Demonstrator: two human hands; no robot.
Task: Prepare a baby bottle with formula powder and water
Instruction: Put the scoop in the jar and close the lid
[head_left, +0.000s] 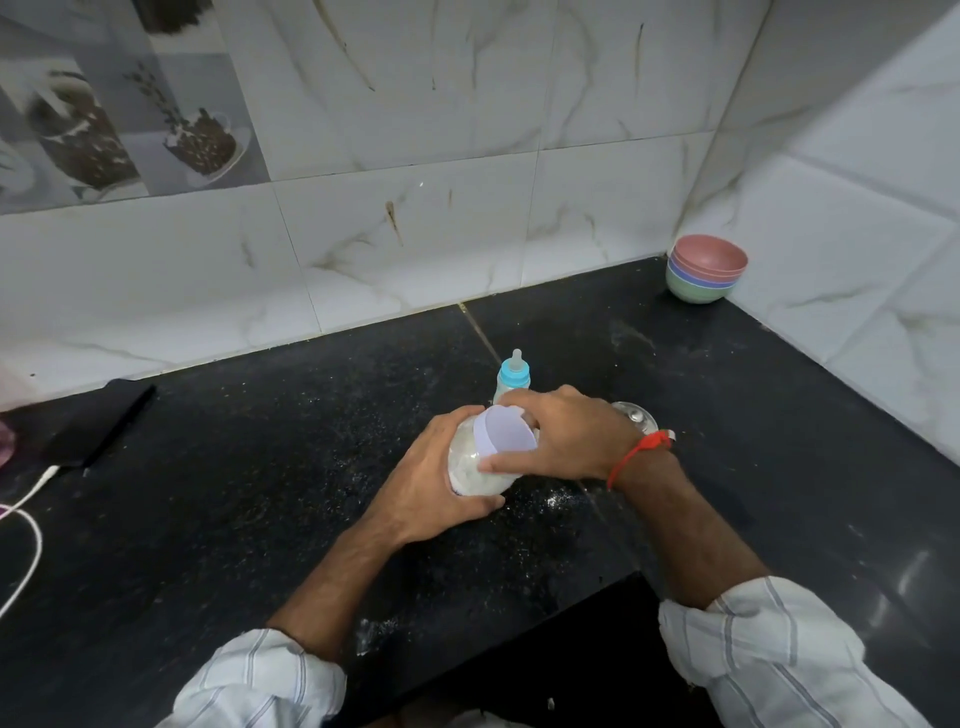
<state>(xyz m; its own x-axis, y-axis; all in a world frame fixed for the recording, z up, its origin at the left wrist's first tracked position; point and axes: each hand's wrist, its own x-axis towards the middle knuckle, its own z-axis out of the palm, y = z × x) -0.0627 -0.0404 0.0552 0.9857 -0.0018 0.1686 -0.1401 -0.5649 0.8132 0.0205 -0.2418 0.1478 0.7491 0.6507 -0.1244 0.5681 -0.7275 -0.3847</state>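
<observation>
head view | worn on person's head | faces forward and down | close over black counter (260, 467) | tiled wall corner (696, 197) beyond

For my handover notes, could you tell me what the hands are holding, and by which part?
Both hold the clear powder jar: the left hand wraps its body, and the right hand grips its pale lilac lid at the rim.
</observation>
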